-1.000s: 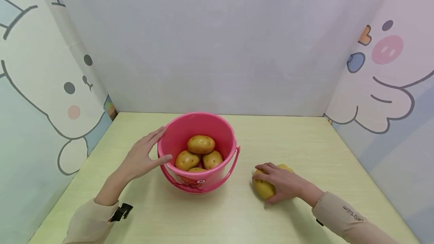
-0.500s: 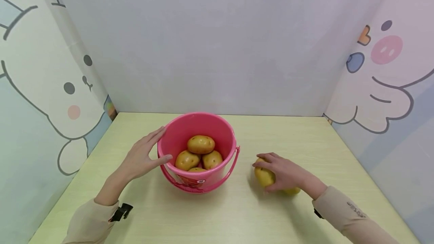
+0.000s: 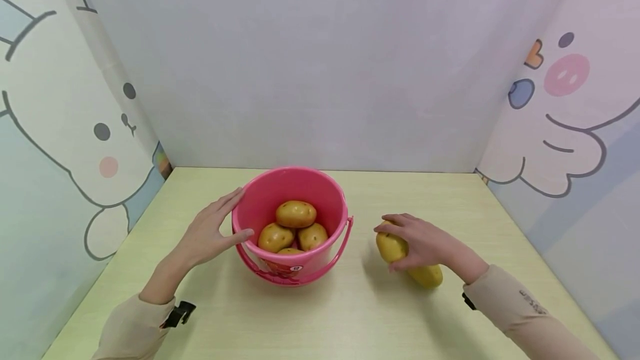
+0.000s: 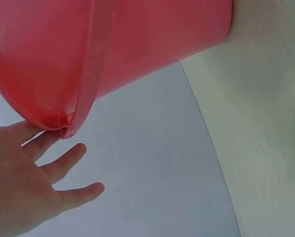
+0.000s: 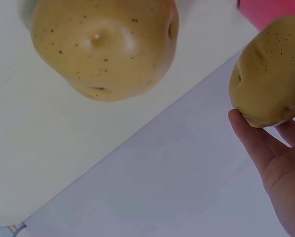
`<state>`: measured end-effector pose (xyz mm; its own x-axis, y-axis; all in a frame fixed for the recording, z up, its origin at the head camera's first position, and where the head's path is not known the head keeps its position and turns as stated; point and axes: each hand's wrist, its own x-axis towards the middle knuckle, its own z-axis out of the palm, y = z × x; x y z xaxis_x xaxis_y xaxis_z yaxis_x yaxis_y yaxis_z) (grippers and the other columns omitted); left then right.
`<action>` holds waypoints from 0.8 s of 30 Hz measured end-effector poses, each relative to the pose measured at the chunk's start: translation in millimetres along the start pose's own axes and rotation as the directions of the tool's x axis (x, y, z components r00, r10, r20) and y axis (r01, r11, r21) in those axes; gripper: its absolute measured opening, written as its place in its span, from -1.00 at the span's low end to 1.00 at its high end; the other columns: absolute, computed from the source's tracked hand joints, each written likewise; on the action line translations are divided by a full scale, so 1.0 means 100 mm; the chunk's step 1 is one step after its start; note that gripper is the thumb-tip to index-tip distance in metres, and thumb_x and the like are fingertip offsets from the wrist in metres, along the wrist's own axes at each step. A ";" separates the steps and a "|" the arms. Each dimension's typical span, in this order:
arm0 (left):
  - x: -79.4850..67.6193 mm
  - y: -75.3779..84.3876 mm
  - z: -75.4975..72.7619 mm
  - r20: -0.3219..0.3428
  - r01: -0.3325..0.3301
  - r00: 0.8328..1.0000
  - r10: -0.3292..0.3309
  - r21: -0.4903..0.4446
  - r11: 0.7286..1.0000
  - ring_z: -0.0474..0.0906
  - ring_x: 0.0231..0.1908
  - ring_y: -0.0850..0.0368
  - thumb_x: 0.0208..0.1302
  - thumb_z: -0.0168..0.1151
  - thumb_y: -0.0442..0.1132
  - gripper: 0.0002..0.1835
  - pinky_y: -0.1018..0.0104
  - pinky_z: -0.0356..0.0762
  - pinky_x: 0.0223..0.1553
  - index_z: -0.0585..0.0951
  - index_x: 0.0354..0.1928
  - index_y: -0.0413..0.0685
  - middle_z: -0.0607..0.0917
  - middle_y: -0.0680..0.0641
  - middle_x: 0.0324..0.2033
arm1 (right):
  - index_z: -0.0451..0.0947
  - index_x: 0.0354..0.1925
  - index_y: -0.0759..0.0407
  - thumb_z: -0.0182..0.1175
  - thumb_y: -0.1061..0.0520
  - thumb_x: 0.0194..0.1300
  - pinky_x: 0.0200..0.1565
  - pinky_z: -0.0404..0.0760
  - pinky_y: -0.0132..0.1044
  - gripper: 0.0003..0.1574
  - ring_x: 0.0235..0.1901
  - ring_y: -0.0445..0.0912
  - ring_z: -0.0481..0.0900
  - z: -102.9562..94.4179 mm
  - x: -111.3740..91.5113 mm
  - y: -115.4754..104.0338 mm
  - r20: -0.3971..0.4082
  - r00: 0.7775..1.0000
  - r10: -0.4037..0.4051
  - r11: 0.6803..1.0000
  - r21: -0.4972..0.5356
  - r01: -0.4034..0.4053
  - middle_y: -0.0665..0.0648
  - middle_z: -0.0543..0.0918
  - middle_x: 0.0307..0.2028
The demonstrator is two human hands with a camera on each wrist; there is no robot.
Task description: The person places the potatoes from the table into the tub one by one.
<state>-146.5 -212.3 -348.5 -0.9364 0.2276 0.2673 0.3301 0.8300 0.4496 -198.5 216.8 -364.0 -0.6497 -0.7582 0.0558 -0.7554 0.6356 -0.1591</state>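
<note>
My right hand (image 3: 430,243) grips a yellow potato (image 3: 391,246) between thumb and fingers, to the right of the pink bucket (image 3: 285,182). In the right wrist view the held potato (image 5: 271,74) seems raised off the table. A second potato (image 3: 427,276) lies on the table below that hand, partly hidden by it. My left hand (image 3: 207,235) rests on the bucket's left rim, thumb reaching over the edge. Its fingers are straight and spread in the left wrist view, beside the handle joint. Several potatoes (image 3: 296,214) are piled inside the bucket.
The bucket's pink handle (image 3: 345,246) hangs down at its front. A light wood table (image 3: 320,321) carries everything. A grey wall (image 3: 320,71) closes the back, and cartoon-printed panels (image 3: 575,126) stand at both sides.
My right hand has lifted the potato and moved slightly away from the front edge, exposing the second potato beneath it. The left hand and bucket stay put.
</note>
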 end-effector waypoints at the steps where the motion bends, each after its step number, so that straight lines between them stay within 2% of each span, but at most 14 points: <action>1: 0.00 0.00 0.00 0.000 0.000 1.000 0.000 0.000 1.000 0.12 0.15 -0.17 -0.03 0.19 0.18 -0.11 -0.24 0.27 -0.09 0.13 0.31 -0.04 0.19 -0.15 0.24 | 0.36 0.09 -0.08 0.07 -0.54 -0.17 -0.15 0.45 -0.06 -0.07 -0.01 0.04 0.34 -0.02 0.00 -0.01 -0.001 1.000 0.001 1.000 -0.001 -0.001 0.15 0.33 0.11; 6: 0.00 0.00 0.01 0.001 0.004 1.000 -0.004 -0.002 1.000 0.12 0.15 -0.17 -0.03 0.19 0.18 -0.11 -0.24 0.27 -0.08 0.14 0.31 -0.05 0.19 -0.15 0.24 | 0.36 0.10 -0.09 0.05 -0.55 -0.16 -0.15 0.45 -0.06 -0.07 -0.01 0.05 0.36 -0.14 0.02 -0.04 0.002 1.000 -0.001 1.000 -0.022 0.001 0.15 0.34 0.10; 15: 0.00 0.01 0.00 0.002 0.002 1.000 -0.002 -0.001 1.000 0.12 0.15 -0.17 -0.03 0.20 0.18 -0.10 -0.24 0.26 -0.08 0.14 0.31 -0.06 0.19 -0.15 0.24 | 0.36 0.09 -0.08 0.25 -0.39 -0.17 -0.18 0.47 -0.09 -0.14 -0.03 0.05 0.38 -0.35 0.04 -0.10 -0.021 0.999 -0.025 0.998 -0.058 0.024 0.16 0.36 0.08; 24: 0.00 0.01 0.00 -0.001 0.000 1.000 0.000 -0.001 1.000 0.12 0.15 -0.17 -0.03 0.20 0.18 -0.11 -0.24 0.26 -0.07 0.13 0.31 -0.05 0.20 -0.16 0.24 | 0.36 0.09 -0.07 0.24 -0.39 -0.17 -0.19 0.48 -0.09 -0.13 -0.02 0.06 0.38 -0.52 0.06 -0.17 -0.027 0.999 -0.039 0.996 -0.085 0.037 0.17 0.36 0.09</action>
<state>-146.3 -211.7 -347.7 -0.9363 0.2269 0.2681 0.3300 0.8295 0.4506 -194.1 208.6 -309.6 -0.6217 -0.7782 0.0889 -0.7832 0.6175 -0.0726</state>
